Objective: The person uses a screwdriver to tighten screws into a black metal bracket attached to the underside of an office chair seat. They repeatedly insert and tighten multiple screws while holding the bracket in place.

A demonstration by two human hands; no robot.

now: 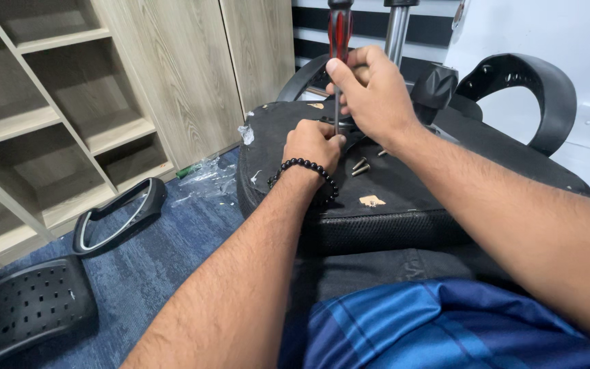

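the screwdriver, red and black in the handle, stands nearly upright on the underside of the overturned chair seat, its thin shaft going down to a spot hidden between the hands. the right hand has its fingers closed round the lower handle, thumb up along it; the left hand, with a black bead bracelet at the wrist, is curled shut at the tip, seemingly steadying the shaft or a screw, though what it pinches cannot be told. the tip could slip off the screw head if the shaft tilts, and jab the left fingers so close beside it. two loose screws lie on the seat just right of the left hand and could roll off if the seat is knocked. a curved armrest rises at the seat's far right. left of the seat lie clear plastic wrap, a detached armrest and a perforated black panel on blue carpet, with wooden shelves beyond.
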